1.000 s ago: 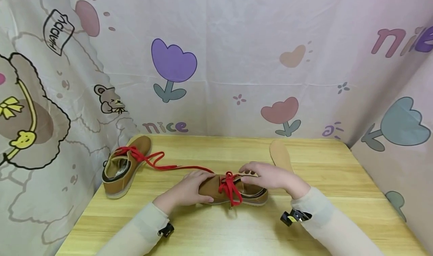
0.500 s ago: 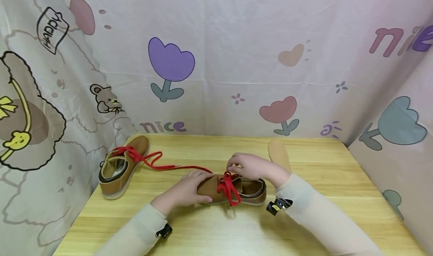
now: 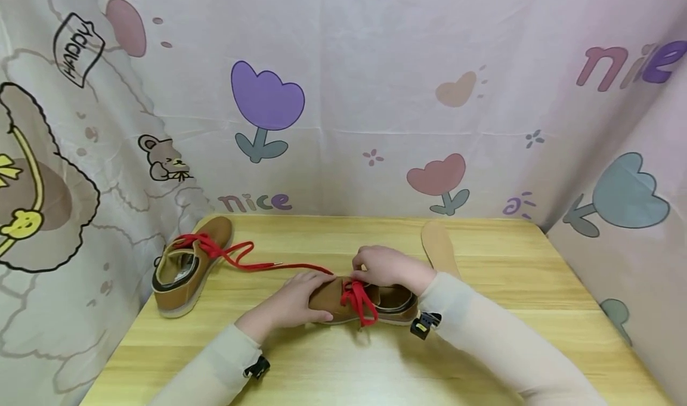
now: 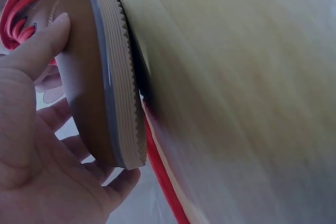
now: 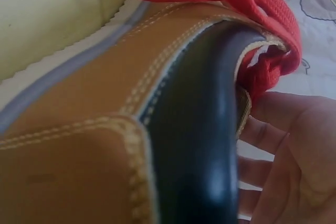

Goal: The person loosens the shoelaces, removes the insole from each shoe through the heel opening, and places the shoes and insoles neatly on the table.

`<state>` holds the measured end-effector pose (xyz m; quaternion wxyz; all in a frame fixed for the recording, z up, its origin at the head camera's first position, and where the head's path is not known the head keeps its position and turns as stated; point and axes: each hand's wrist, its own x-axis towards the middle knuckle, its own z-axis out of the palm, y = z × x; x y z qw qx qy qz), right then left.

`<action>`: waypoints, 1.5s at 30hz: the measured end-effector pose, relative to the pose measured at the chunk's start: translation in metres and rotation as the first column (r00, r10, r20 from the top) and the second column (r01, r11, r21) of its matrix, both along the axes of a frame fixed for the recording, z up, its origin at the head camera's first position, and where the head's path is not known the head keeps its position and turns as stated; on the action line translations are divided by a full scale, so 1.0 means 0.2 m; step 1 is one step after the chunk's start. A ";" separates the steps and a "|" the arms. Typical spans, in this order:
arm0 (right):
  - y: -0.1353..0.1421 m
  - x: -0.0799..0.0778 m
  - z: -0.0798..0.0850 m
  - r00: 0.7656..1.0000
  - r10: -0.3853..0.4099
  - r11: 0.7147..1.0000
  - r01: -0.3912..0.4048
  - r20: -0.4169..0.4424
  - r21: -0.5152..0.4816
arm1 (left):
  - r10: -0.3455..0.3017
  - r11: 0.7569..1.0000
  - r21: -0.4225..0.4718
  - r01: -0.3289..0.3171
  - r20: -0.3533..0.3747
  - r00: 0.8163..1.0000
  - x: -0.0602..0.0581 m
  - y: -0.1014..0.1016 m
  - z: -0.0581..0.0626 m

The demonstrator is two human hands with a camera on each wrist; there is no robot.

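A brown leather shoe (image 3: 326, 300) with a red shoelace (image 3: 361, 303) tied in a bow lies in the middle of the wooden table, toe to the left. My left hand (image 3: 290, 303) grips the toe, its thumb on the near side and fingers round the far side. In the left wrist view the ridged sole (image 4: 121, 77) is seen close up. At the bow, my right hand (image 3: 394, 267) pinches the red lace on the shoe's far side; in the right wrist view its fingertips are partly hidden behind the lace and the dark collar (image 5: 199, 129).
The matching brown shoe (image 3: 182, 296) stands at the table's left edge, toe pointing away. Its long red lace (image 3: 252, 267) trails across the table toward my left hand. A tan insole (image 3: 437, 245) lies at the back right. A printed curtain (image 3: 333, 96) borders the table.
My right hand has moved left from the shoe's opening to the bow, its fingers closing in on the lace. The left hand stays on the toe. The head view has shifted slightly.
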<state>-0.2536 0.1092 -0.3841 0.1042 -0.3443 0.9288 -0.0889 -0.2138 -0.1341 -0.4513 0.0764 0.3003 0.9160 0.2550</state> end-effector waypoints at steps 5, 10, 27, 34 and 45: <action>-0.05 -0.01 0.01 0.999 -0.041 0.998 0.040 0.030 0.058 | 0.001 1.000 -0.002 -0.001 -0.003 1.000 0.00 -0.01 -0.01; -0.07 -0.01 0.03 0.987 -0.115 0.988 0.102 0.110 0.121 | -0.001 1.000 -0.004 0.001 0.008 1.000 0.00 0.00 -0.01; -0.06 -0.04 0.02 0.995 0.011 0.999 -0.015 0.101 0.034 | 0.008 1.000 -0.003 -0.008 0.003 1.000 0.01 0.00 -0.01; 0.00 -0.08 0.09 0.999 0.032 0.996 -0.032 -0.011 -0.082 | 0.014 1.000 -0.006 -0.014 -0.014 1.000 0.01 0.00 -0.01; 0.09 -0.17 0.13 0.992 -0.079 0.989 0.065 -0.103 -0.131 | 0.013 1.000 -0.013 -0.013 -0.004 1.000 0.01 -0.01 -0.01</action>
